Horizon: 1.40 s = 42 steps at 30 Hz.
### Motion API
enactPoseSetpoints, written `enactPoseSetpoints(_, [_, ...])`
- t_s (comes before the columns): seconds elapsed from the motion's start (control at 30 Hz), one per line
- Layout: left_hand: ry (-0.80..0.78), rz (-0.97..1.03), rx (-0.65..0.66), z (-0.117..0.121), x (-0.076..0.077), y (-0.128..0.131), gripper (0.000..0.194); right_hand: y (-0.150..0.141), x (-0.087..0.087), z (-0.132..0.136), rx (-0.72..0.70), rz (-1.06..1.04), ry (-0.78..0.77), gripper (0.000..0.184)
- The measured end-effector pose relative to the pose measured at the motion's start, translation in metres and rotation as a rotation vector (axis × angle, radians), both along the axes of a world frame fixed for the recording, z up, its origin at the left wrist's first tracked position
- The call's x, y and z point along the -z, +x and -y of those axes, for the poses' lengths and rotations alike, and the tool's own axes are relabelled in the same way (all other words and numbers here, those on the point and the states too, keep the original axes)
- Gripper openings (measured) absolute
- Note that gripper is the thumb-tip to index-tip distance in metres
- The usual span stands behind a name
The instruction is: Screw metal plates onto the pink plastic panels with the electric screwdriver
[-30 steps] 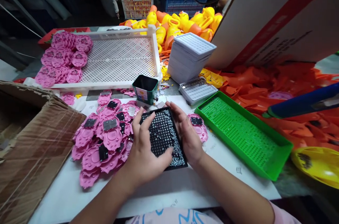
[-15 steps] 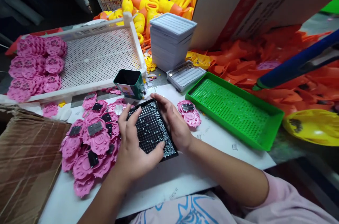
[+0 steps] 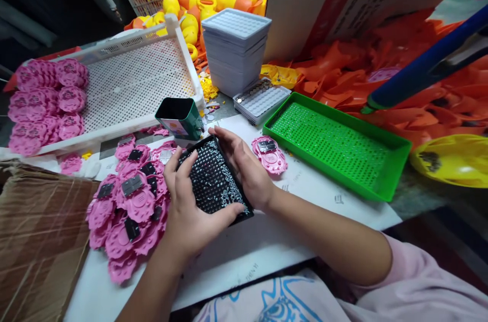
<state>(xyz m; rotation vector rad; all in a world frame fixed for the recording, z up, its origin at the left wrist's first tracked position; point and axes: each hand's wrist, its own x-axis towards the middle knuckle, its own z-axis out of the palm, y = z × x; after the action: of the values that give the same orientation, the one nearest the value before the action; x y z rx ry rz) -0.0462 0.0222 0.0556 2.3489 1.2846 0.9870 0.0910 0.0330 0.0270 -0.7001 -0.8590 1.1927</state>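
Tilting the black tray [image 3: 206, 182] gently stops tiny screws [image 3: 229, 191] spilling; your left hand [image 3: 189, 223] holds it in a half-open grip, your right hand [image 3: 251, 177] props it, open.

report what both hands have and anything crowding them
Left hand and right hand gripping black rectangular perforated tray, small metal screws inside; heaped pink plastic casings close by left hand; dark green open tin just beyond tray.

Head-worn camera looks forward and down, over both hands [image 3: 215, 190].
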Motion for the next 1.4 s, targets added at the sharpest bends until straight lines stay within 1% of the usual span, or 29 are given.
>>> enactPoseSetpoints(0.07, [-0.013, -0.011, -0.025, 0.0, 0.001, 0.001, 0.105, 0.0, 0.0, -0.001, -0.003, 0.0, 0.01, 0.046])
enactPoseSetpoints(0.1, [-0.015, -0.012, -0.035, 0.0, 0.001, 0.001, 0.104, 0.0, 0.0, -0.001, -0.004, 0.007, 0.01, 0.047])
enactPoseSetpoints(0.13, [-0.011, -0.006, -0.039, -0.001, 0.001, 0.001, 0.099, 0.0, 0.001, -0.001, -0.004, 0.017, 0.009, 0.047])
enactPoseSetpoints(0.27, [0.024, 0.06, -0.034, -0.002, 0.002, 0.002, 0.069, 0.0, 0.003, -0.002, 0.001, 0.05, 0.007, 0.049])
enactPoseSetpoints(0.33, [0.028, 0.092, -0.031, -0.002, 0.003, 0.001, 0.06, 0.001, 0.002, -0.001, 0.001, 0.053, 0.013, 0.048])
enactPoseSetpoints(0.4, [0.014, 0.117, -0.03, -0.001, 0.004, 0.001, 0.056, 0.001, 0.001, 0.0, 0.002, 0.052, 0.016, 0.048])
enactPoseSetpoints(0.5, [-0.018, 0.129, -0.024, -0.001, 0.005, 0.0, 0.061, 0.001, -0.001, 0.001, 0.002, 0.046, 0.006, 0.046])
enactPoseSetpoints(0.6, [-0.041, 0.102, -0.029, -0.001, 0.006, 0.001, 0.08, 0.002, -0.001, 0.001, -0.001, 0.05, -0.01, 0.046])
enactPoseSetpoints(0.63, [-0.049, 0.1, -0.035, -0.001, 0.006, 0.001, 0.084, 0.002, 0.0, 0.001, -0.001, 0.053, -0.013, 0.046])
enactPoseSetpoints(0.7, [-0.059, 0.126, -0.045, -0.001, 0.007, 0.0, 0.079, 0.002, 0.001, 0.0, 0.005, 0.056, -0.018, 0.045])
enactPoseSetpoints(0.83, [-0.084, 0.249, -0.055, -0.003, 0.012, -0.003, 0.053, 0.002, 0.0, 0.001, 0.005, 0.063, -0.017, 0.046])
enactPoseSetpoints(0.97, [-0.109, 0.395, -0.058, -0.005, 0.014, -0.004, 0.038, 0.002, -0.004, 0.003, -0.022, 0.036, -0.058, 0.051])
enactPoseSetpoints(1.03, [-0.131, 0.461, -0.051, -0.005, 0.013, -0.004, 0.036, 0.002, -0.006, 0.005, -0.018, 0.036, -0.086, 0.053])
enactPoseSetpoints(1.13, [-0.175, 0.516, -0.036, -0.006, 0.012, -0.003, 0.039, 0.001, -0.008, 0.005, -0.02, 0.017, -0.1, 0.051])
enactPoseSetpoints(1.3, [-0.266, 0.569, 0.004, -0.008, 0.008, -0.004, 0.042, 0.001, -0.01, 0.003, -0.042, -0.126, -0.14, 0.045])
enactPoseSetpoints(1.33, [-0.278, 0.569, 0.006, -0.007, 0.008, -0.004, 0.042, 0.001, -0.01, 0.002, -0.038, -0.123, -0.146, 0.045])
enactPoseSetpoints(1.4, [-0.292, 0.551, 0.006, -0.006, 0.007, -0.005, 0.045, 0.002, -0.01, 0.003, -0.013, -0.039, -0.144, 0.045])
